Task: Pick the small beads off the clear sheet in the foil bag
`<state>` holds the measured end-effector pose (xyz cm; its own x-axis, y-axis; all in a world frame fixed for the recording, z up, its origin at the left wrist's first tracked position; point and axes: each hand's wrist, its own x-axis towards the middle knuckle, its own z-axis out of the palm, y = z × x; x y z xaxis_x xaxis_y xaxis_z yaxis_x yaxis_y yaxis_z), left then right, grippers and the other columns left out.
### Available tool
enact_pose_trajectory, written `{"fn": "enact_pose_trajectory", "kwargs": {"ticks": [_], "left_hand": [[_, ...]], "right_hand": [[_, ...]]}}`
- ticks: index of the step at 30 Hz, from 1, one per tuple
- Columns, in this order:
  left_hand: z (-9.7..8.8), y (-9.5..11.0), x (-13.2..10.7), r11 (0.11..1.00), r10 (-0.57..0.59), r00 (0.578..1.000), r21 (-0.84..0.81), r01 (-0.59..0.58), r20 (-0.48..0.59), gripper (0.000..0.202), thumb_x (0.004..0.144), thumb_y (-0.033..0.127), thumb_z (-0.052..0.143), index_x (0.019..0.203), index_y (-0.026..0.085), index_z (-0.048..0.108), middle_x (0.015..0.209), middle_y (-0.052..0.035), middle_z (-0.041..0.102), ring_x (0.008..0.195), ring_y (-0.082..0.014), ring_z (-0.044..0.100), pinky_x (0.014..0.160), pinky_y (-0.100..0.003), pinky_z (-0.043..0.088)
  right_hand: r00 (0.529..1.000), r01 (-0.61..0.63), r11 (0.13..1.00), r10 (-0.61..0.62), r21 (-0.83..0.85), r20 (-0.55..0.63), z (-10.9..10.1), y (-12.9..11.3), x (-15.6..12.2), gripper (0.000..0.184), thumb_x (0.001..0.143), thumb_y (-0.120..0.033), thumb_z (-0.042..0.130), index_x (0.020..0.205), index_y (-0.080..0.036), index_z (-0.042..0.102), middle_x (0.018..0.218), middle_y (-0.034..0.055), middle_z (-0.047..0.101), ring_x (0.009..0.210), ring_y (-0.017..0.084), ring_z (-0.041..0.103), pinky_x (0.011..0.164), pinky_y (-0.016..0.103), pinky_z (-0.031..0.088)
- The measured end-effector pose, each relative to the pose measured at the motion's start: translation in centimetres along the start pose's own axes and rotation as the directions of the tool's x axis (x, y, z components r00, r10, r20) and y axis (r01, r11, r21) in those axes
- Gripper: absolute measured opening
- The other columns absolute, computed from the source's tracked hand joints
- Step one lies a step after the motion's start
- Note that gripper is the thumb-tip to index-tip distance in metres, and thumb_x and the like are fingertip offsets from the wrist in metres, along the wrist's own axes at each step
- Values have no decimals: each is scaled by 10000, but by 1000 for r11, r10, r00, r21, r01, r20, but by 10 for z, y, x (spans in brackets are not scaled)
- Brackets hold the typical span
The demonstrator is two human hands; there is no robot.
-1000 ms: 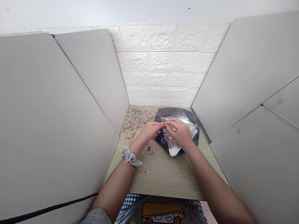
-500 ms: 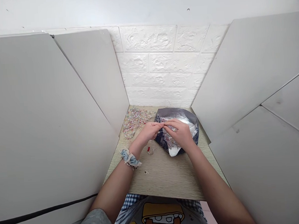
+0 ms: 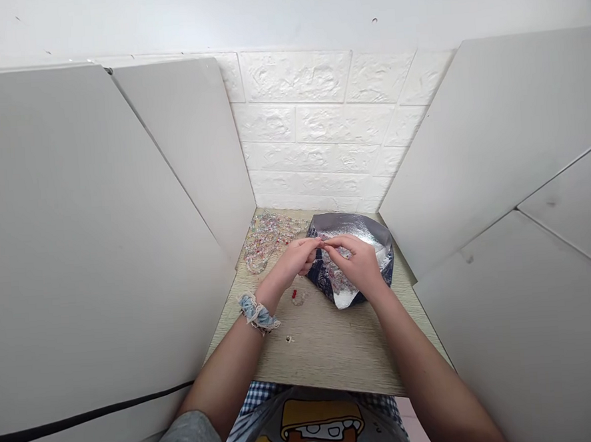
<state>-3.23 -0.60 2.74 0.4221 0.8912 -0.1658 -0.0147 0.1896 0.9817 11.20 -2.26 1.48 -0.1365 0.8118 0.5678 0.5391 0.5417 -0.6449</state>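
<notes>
My left hand (image 3: 292, 262) and my right hand (image 3: 357, 264) meet above a crumpled silver-lined foil bag (image 3: 351, 229) with a dark blue patterned outside. Their fingertips pinch a thin beaded strand (image 3: 327, 246), too small to make out in detail. My right hand hangs over the bag's opening. To the left of my left hand lies a heap of pale, multicoloured bead strands (image 3: 269, 241). Below that hand are a small red item (image 3: 294, 294) and a little clear bead cluster (image 3: 299, 299). A blue and cream fabric scrunchie (image 3: 258, 314) circles my left wrist.
The light wood-grain tabletop (image 3: 328, 356) is narrow, with a tiny loose bead (image 3: 289, 339) on it. White board panels (image 3: 100, 226) stand along both sides, and a white brick-textured wall (image 3: 310, 140) closes the back. A black cable (image 3: 82, 417) runs along the left panel.
My hands have drawn slightly apart, and my left fingertips have shifted a little. The foil bag and bead heap stay in place.
</notes>
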Motion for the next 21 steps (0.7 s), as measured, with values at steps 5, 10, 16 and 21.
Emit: {"fn": "enact_pose_trajectory", "kwargs": {"ticks": [5,10,16,21], "left_hand": [[-1,-1,0,999,13,1000,35,-12,-4,202,733,349,468,659,164,438,477,74,218,367,-26,172,356,-182,99],[0,-1,1,1000,-4,1000,27,5,-8,166,723,323,481,691,162,456,464,81,225,360,-22,167,351,-175,105],[0,0,0,999,6,1000,43,-5,-21,209,710,355,507,702,147,484,435,85,236,357,-19,174,352,-168,128],[-2,0,0,996,29,999,90,-27,-26,303,695,431,522,724,130,539,430,81,238,367,-21,180,363,-176,138]], "right_hand": [[1000,-1,1000,1,-5,-3,0,0,0,135,762,-213,495,801,-230,623,779,10,624,746,166,559,671,286,427],[1000,-1,1000,1,-8,-10,1,1,0,127,755,-196,504,794,-223,621,779,5,625,742,155,558,674,276,425],[1000,9,1000,-10,-5,-13,1,1,0,124,758,-197,503,794,-216,620,776,9,623,739,156,557,667,274,424],[1000,8,1000,-8,0,-2,1,2,0,124,761,-196,513,808,-214,626,769,6,625,731,149,557,653,263,423]]}}
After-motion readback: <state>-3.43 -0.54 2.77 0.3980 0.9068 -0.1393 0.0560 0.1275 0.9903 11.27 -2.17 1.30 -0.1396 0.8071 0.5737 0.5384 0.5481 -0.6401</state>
